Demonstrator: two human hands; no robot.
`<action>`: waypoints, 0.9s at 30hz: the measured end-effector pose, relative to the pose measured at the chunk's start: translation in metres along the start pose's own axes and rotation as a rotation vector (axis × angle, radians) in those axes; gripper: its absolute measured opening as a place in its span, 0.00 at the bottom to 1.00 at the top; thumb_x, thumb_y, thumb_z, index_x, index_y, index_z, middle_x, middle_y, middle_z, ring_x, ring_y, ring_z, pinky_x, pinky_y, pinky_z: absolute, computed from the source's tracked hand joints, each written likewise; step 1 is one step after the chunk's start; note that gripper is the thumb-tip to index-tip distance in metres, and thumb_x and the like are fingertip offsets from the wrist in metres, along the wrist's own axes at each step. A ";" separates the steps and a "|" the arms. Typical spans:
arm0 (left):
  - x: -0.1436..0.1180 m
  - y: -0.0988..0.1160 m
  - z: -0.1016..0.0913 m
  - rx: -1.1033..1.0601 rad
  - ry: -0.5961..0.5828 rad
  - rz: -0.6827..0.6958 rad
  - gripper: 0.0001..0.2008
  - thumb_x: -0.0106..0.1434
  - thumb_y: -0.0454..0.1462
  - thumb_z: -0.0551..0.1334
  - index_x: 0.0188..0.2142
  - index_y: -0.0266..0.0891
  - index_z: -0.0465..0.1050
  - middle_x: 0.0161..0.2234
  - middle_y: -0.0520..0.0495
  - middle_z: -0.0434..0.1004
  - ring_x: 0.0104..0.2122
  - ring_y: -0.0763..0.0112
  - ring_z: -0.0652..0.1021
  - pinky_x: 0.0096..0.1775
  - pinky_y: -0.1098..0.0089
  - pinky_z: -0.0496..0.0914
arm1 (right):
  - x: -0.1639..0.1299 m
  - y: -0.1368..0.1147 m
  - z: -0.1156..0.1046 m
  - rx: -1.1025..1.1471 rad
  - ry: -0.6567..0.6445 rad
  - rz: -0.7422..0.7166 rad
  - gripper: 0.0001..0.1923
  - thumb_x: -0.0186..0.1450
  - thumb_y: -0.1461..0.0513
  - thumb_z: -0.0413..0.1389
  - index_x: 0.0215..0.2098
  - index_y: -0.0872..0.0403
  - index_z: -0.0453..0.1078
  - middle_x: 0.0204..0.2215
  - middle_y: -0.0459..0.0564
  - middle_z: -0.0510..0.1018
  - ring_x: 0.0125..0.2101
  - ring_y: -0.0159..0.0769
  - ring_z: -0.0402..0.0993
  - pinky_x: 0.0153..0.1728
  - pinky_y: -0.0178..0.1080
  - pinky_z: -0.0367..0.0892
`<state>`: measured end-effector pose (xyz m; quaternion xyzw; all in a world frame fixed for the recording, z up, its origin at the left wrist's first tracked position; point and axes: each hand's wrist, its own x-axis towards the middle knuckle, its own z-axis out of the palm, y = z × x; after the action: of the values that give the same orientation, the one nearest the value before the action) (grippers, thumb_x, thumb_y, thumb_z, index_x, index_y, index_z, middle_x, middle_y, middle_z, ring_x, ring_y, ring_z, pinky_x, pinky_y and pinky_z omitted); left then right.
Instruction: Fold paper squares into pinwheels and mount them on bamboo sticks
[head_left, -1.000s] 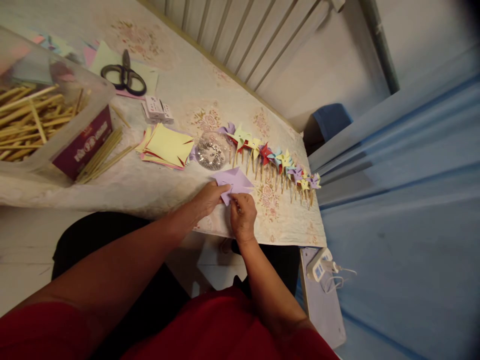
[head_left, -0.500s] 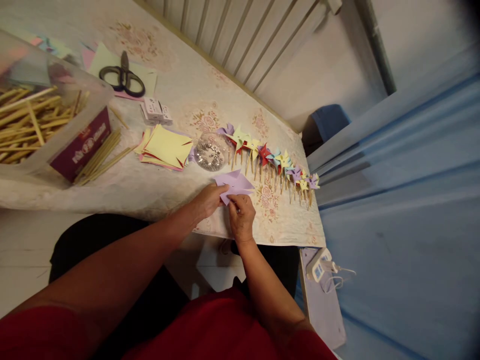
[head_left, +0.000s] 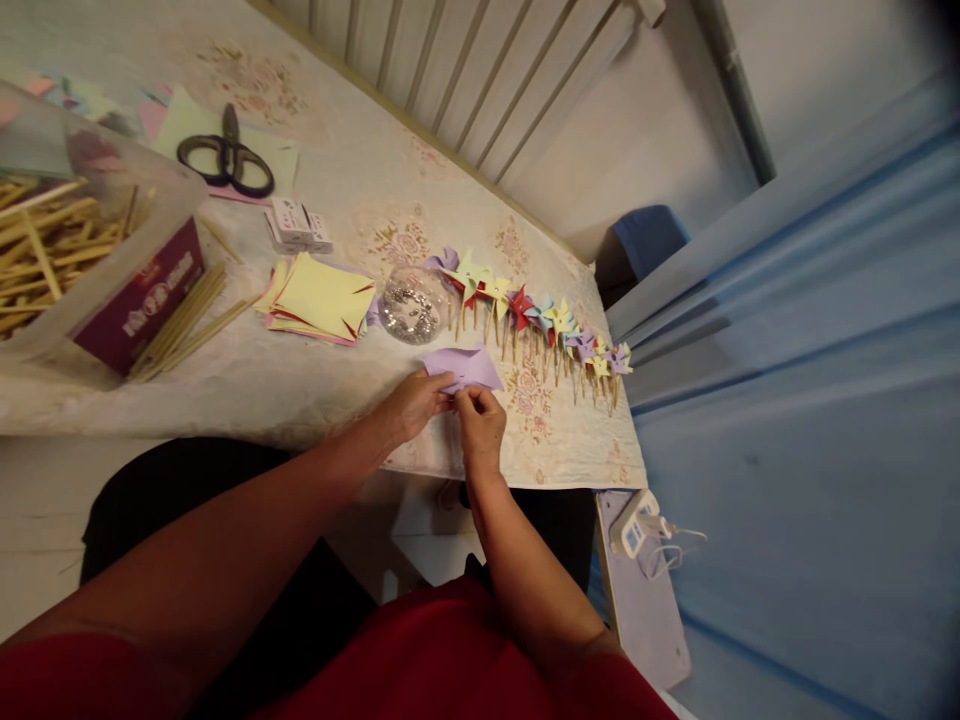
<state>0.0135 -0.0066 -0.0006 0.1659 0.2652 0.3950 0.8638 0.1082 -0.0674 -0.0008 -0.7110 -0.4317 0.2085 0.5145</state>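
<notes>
A purple sheet of paper [head_left: 466, 366], cut at its corners, is held above the near part of the table. My left hand [head_left: 420, 402] pinches it from the left, the thumb lying on top. My right hand [head_left: 481, 418] has its fingertips closed at the paper's near edge; whether a small pin is between them I cannot make out. Just beyond the paper stands a clear round dish [head_left: 412, 305] of small shiny metal pieces. Left of the dish lies a stack of cut paper squares [head_left: 319, 298], yellow on top. A row of finished pinwheels [head_left: 521, 305] on sticks lies to the right.
A clear plastic box [head_left: 169, 215] full of wooden sticks stands at the left, with loose sticks [head_left: 184, 320] beside it. Black-handled scissors [head_left: 229, 160] rest on coloured paper. A small white box [head_left: 298, 226] sits nearby. A power strip [head_left: 639, 522] lies by the blue curtain [head_left: 780, 400].
The purple paper has tilted, and its near corner has folded in towards my right fingertips. Both hands stay close together. The whole view has shifted slightly.
</notes>
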 end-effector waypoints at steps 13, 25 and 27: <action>0.004 -0.002 -0.002 0.048 0.026 -0.030 0.06 0.51 0.32 0.65 0.31 0.34 0.71 0.23 0.51 0.74 0.22 0.74 0.74 0.29 0.73 0.67 | 0.005 -0.005 0.002 0.039 0.037 0.161 0.10 0.55 0.57 0.57 0.23 0.55 0.72 0.19 0.40 0.69 0.23 0.29 0.62 0.29 0.34 0.60; 0.006 -0.005 -0.004 0.107 0.032 -0.031 0.06 0.54 0.32 0.65 0.31 0.36 0.69 0.25 0.51 0.73 0.24 0.75 0.73 0.31 0.72 0.67 | 0.006 -0.003 0.004 0.025 0.079 0.196 0.11 0.55 0.56 0.58 0.21 0.54 0.70 0.17 0.40 0.68 0.22 0.29 0.60 0.28 0.34 0.58; 0.006 -0.005 -0.004 0.115 0.035 -0.034 0.05 0.54 0.32 0.64 0.31 0.35 0.69 0.25 0.51 0.73 0.24 0.75 0.73 0.32 0.72 0.67 | 0.007 -0.003 0.004 0.023 0.083 0.198 0.11 0.55 0.56 0.58 0.20 0.54 0.69 0.17 0.40 0.67 0.22 0.29 0.60 0.27 0.34 0.58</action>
<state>0.0179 -0.0048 -0.0087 0.2039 0.3055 0.3674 0.8545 0.1078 -0.0593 0.0009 -0.7521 -0.3353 0.2337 0.5170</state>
